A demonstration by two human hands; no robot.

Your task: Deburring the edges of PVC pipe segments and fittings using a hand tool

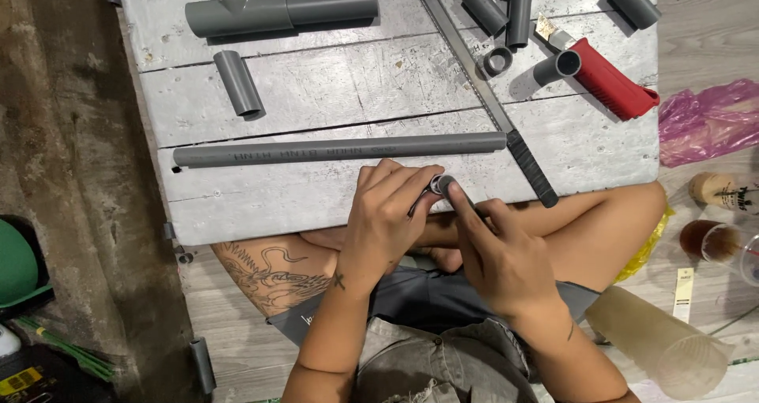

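Both hands meet at the near edge of the desk (237, 95), a board of pale worn planks. Left hand (387, 213) closed around a small grey pipe fitting (439, 184), fingers curled over it; right hand (498, 249) pinches the same fitting from 4 o'clock, thumb and forefinger on its end. Fitting sits just at 6 o'clock of a long grey pipe (340, 150) lying crosswise on the desk. A handsaw (482, 87) runs diagonally from 12 o'clock toward the hands, black grip nearest them. At 2 o'clock: red-handled cutter (609, 79). Short pipe offcuts at 11 and 12 o'clock. Pink plastic bag (708, 118) on the floor at 3 o'clock.
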